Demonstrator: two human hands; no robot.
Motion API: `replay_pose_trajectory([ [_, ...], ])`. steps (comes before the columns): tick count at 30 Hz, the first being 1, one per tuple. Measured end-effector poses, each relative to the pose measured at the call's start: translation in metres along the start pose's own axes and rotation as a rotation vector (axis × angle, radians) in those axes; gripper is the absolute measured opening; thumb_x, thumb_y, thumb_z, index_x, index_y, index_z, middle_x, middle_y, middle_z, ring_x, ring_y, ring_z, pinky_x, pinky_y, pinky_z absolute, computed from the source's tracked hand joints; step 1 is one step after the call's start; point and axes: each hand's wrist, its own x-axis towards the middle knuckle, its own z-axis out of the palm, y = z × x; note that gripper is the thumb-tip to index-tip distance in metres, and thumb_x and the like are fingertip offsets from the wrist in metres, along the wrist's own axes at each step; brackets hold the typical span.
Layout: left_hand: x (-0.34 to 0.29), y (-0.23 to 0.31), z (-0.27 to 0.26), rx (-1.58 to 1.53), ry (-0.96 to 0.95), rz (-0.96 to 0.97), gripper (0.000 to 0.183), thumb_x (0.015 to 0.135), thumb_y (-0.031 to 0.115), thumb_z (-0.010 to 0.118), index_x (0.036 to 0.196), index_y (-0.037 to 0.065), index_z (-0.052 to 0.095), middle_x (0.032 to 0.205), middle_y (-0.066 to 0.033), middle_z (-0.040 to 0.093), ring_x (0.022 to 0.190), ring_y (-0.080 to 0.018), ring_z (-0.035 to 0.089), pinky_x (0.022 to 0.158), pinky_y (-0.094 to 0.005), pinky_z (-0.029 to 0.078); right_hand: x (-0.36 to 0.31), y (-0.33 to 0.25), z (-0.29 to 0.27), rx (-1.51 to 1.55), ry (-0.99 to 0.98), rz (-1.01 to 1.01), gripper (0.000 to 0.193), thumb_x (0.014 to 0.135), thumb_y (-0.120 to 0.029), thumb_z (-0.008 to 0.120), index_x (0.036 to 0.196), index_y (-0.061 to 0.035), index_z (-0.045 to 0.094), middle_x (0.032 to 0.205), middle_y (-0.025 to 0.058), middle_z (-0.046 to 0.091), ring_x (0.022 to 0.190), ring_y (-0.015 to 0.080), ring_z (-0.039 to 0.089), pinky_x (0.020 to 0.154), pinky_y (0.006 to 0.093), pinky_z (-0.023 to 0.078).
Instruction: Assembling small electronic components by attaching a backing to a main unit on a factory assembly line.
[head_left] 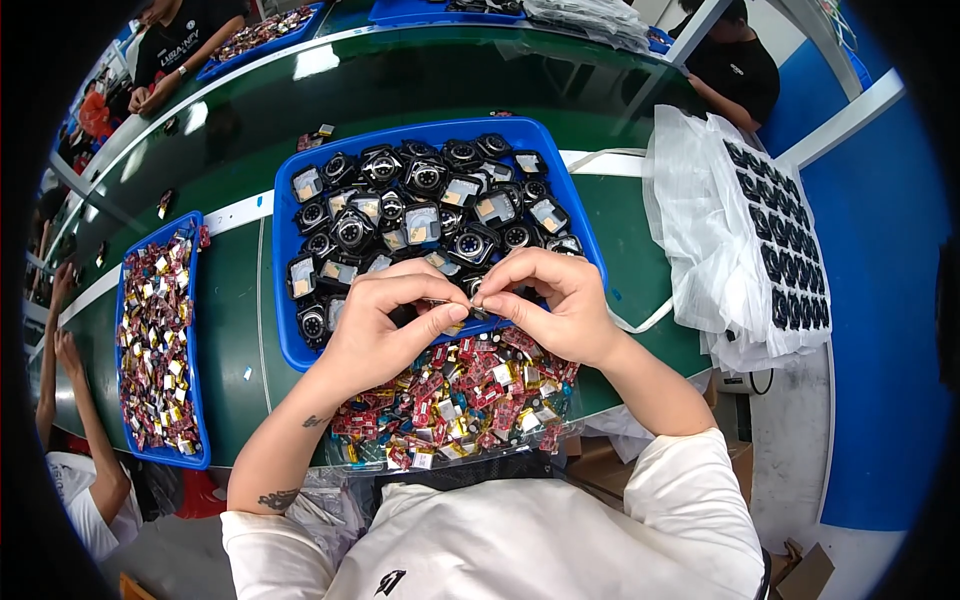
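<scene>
Over the near edge of a blue tray (282,250), my two hands meet fingertip to fingertip. My left hand (385,318) is closed in a pinch, and so is my right hand (565,305). Between them is a small dark piece, mostly covered by the fingers; I cannot make out its kind. The tray holds a heap of black smartwatch cases (428,178), some with the round sensor side up, others with a pale inner side showing. Below my wrists, a pile of small red circuit boards with battery cells (470,395) lies on clear plastic at the table's near edge.
Another blue tray (204,425) of similar boards stands to the left on the green table (238,330). At right is a stack of white sheets (690,215) with rows of black parts (785,240). Co-workers sit across and at left. A white cable (645,322) runs beside the tray.
</scene>
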Motion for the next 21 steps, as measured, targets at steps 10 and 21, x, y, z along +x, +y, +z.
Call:
replay_pose_trajectory([
  [10, -0.0014, -0.0040, -0.0003, 0.031, 0.112, -0.061, 0.005, 0.082, 0.002, 0.065, 0.083, -0.002, 0.064, 0.082, -0.0057, 0.059, 0.073, -0.0090, 0.055, 0.064, -0.0219, 0.042, 0.0008, -0.0035, 0.0043, 0.182, 0.053, 0.055, 0.014, 0.082, -0.004, 0.066, 0.096, 0.0007, 0.064, 0.088, 0.0081, 0.065, 0.080, 0.0115, 0.064, 0.073, 0.0235, 0.051],
  [21, -0.0013, 0.0045, 0.0010, 0.070, 0.035, -0.046, 0.004, 0.080, 0.001, 0.066, 0.082, -0.002, 0.065, 0.080, -0.0051, 0.059, 0.072, -0.0088, 0.055, 0.062, -0.0214, 0.042, 0.0037, -0.0005, -0.0028, -0.305, -0.007, -0.235, 0.009, 0.074, -0.005, 0.072, 0.081, 0.0003, 0.068, 0.073, 0.0086, 0.066, 0.065, 0.0160, 0.062, 0.059, 0.0264, 0.048],
])
